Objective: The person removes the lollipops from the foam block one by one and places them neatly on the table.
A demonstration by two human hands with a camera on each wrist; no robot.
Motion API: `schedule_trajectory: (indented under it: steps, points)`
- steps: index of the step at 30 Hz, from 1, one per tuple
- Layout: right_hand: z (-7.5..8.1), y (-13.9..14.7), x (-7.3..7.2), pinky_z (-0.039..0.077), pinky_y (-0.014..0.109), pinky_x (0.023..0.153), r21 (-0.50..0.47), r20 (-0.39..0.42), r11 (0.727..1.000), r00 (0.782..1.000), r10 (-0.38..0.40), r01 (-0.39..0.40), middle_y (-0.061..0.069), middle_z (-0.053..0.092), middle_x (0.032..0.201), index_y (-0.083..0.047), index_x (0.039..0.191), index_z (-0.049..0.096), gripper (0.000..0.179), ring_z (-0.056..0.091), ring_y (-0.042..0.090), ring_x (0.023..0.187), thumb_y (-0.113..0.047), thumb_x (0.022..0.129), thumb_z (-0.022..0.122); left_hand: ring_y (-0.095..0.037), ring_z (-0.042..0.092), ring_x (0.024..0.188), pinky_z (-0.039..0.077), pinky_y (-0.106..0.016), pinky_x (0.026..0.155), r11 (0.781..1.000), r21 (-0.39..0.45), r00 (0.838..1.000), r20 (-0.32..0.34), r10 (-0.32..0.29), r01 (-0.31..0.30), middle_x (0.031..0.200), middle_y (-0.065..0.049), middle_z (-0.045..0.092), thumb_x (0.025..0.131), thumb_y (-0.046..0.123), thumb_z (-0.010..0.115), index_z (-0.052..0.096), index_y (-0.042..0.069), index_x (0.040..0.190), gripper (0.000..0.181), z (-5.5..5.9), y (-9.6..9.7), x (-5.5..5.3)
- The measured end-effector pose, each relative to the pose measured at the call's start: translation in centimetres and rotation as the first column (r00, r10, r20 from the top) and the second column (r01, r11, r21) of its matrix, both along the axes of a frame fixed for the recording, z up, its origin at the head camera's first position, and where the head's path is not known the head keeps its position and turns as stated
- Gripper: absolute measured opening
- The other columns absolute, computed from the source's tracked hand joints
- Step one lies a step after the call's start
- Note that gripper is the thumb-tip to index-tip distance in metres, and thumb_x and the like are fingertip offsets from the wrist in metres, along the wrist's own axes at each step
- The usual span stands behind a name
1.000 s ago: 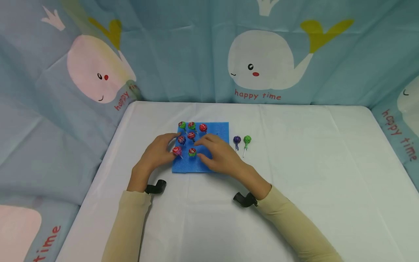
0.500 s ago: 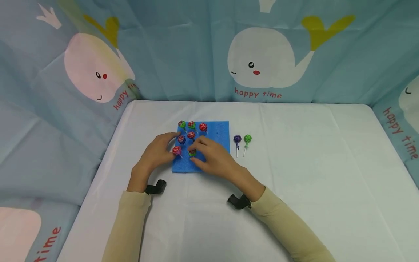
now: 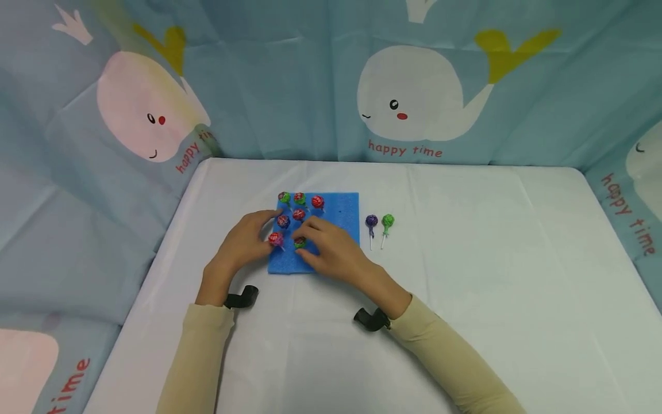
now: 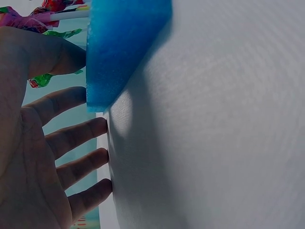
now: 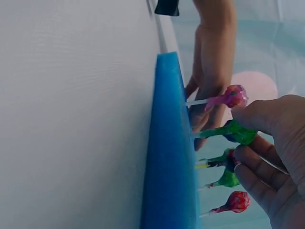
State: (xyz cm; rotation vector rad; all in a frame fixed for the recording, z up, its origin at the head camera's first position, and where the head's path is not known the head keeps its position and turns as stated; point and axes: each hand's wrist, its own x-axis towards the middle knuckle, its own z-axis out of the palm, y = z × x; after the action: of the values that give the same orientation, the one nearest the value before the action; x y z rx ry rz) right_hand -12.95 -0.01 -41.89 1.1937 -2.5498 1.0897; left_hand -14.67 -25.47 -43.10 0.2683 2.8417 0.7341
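Several wrapped lollipops stand by their sticks in a blue foam block (image 3: 338, 233). My right hand (image 3: 333, 247) pinches the head of a green-and-red lollipop (image 5: 244, 134) in the front row; its stick meets the foam. Along the block's left edge my left hand (image 3: 243, 241) rests with fingers extended, thumb and index finger touching the foam in the left wrist view. Close to the left thumb stands a pink-and-red lollipop (image 3: 276, 239). Behind are a blue-and-red lollipop (image 3: 283, 221), a red lollipop (image 3: 299, 214) and a back row with another red lollipop (image 3: 318, 202).
Right of the block, a purple lollipop (image 3: 371, 221) and a green lollipop (image 3: 388, 221) lie on the white-covered table (image 3: 491, 276). A blue whale-print curtain (image 3: 289, 103) hangs behind and to the sides. Each wrist wears a black camera mount.
My right hand has moved left and closed its fingers over the front green-and-red lollipop. The left hand stays at the block's edge. The head view has shifted slightly.
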Motion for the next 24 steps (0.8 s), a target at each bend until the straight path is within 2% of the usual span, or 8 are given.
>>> schedule_trajectory:
  steps: [9,17,24]
  points:
    - [-0.4,-0.3,0.7,0.063,0.031,0.086,0.018,0.025,1.0,1.0,-0.01,0.01,0.003,0.067,0.116,-0.01,0.118,0.077,0.024,0.07,0.018,0.103,-0.014,0.095,0.079,-0.042,0.037,0.157,0.032,-0.067,0.127,1.0,0.003,1.0,-0.001,0.011,-0.011,0.165,-0.016,0.047,0.083,0.009,0.063,0.048,0.014,0.16,0.078,-0.5,-0.1,0.9]
    - [-0.4,-0.3,0.4,0.062,0.031,0.086,-0.007,0.021,0.999,0.999,-0.044,0.044,0.003,0.066,0.113,-0.01,0.119,0.076,0.026,0.071,0.021,0.103,-0.012,0.093,0.081,-0.041,0.038,0.157,0.032,-0.065,0.127,1.0,0.01,1.0,-0.025,-0.009,0.01,0.165,-0.015,0.048,0.083,0.009,0.063,0.048,0.014,0.16,0.078,-0.2,0.3,0.0]
    - [-0.7,-0.5,0.2,0.061,0.031,0.081,-0.013,0.008,0.999,0.999,-0.049,0.049,0.004,0.065,0.111,-0.01,0.117,0.076,0.024,0.071,0.022,0.098,-0.012,0.094,0.08,-0.041,0.036,0.158,0.031,-0.065,0.128,1.0,-0.009,1.0,-0.015,0.003,-0.003,0.166,-0.015,0.047,0.082,0.008,0.063,0.047,0.014,0.16,0.08,-0.2,0.2,0.0]
